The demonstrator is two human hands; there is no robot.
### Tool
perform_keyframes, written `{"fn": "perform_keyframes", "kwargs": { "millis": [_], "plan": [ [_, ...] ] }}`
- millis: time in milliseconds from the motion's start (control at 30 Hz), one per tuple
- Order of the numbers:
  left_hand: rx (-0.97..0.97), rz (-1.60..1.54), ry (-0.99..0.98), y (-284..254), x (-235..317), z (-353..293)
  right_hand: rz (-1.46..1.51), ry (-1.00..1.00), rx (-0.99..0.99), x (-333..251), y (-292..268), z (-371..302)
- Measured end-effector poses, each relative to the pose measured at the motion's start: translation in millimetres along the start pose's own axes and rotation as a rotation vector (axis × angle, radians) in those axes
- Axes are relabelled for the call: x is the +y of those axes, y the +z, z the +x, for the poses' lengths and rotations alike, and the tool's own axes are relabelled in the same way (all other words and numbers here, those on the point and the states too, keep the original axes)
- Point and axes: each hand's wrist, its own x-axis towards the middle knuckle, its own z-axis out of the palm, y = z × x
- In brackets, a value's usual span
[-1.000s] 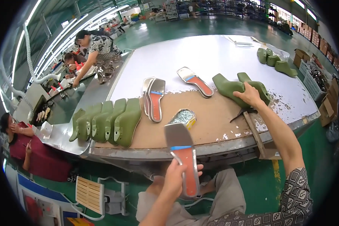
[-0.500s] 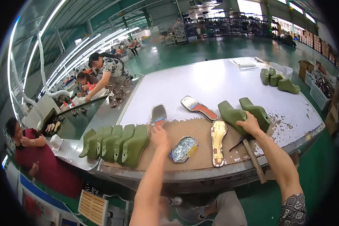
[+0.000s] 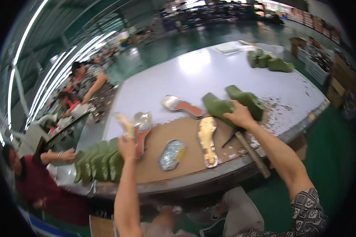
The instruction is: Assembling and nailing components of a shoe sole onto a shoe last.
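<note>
– Since you've got the fisheye view up, how many of each thing can you count?

– Green shoe lasts first: two side by side by the right hand (image 3: 240, 115), so a left last (image 3: 214, 104) and a right last (image 3: 247, 102), plus four far-corner lasts (image 3: 279, 65) on the worktable (image 3: 158, 83). The near-left row of lasts (image 3: 114, 164) is at least five, blur makes it fuzzy. Insoles, I make it four: a raised pale insole (image 3: 125, 122) in the left hand (image 3: 126, 149), a red-and-silver insole (image 3: 143, 132) right by that hand, a second red-and-silver insole (image 3: 182, 106) farther up, and a flat yellowish insole (image 3: 207, 139). Also one hammer (image 3: 252, 155) and one open packet of silvery nails (image 3: 171, 155).

– Any labels or writing?

– Just some dark marks on the flat yellowish insole, too smeared to read.

– And the fingers?

– Left ones look clenched around the lower end of the raised pale insole, which sticks up past them, tilted left. Can't tell where each fingertip sits, it's all motion blur. The right hand is grasping the left last, thumb along its side, fingers over the top. The hammer lies just below that hand, handle poking over the near edge.
</note>
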Motion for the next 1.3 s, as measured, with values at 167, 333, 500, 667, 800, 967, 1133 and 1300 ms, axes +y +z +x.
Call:
{"fn": "perform_keyframes", "kwargs": {
  "millis": [167,333,500,667,800,967,1133,1300],
  "plan": [
    [-0.013,-0.838,-0.441,-52.5,101.5,20.8,-0.060,0.133,0.004,6.0,-14.2,-7.0],
    [-0.181,-1.166,-0.684,-154.6,178.9,-27.6,0.032,0.139,0.025,26.7,-20.2,4.6],
    [-0.620,-1.460,-0.955,-207.0,199.4,-103.5,0.677,0.278,-0.027,6.4,-57.0,-9.5],
    [-0.484,-1.227,-1.070,-198.7,205.6,-140.9,0.713,-0.078,-0.192,-92.2,-40.2,-101.8],
    [-0.368,-1.649,-1.094,-188.7,266.4,-146.6,0.566,-0.308,-0.344,-148.4,-9.7,-190.8],
    [-0.342,-1.839,-1.256,-204.1,225.6,-155.9,0.312,-0.670,-0.282,-172.9,25.1,-241.1],
    [-0.430,-1.840,-1.281,-213.9,216.4,-162.4,0.974,0.002,-0.732,-141.0,37.4,-263.6],
    [-0.581,-1.552,-0.894,-216.5,203.1,-161.0,0.918,-0.071,-0.885,-128.1,27.4,-258.6]
  ]
}}
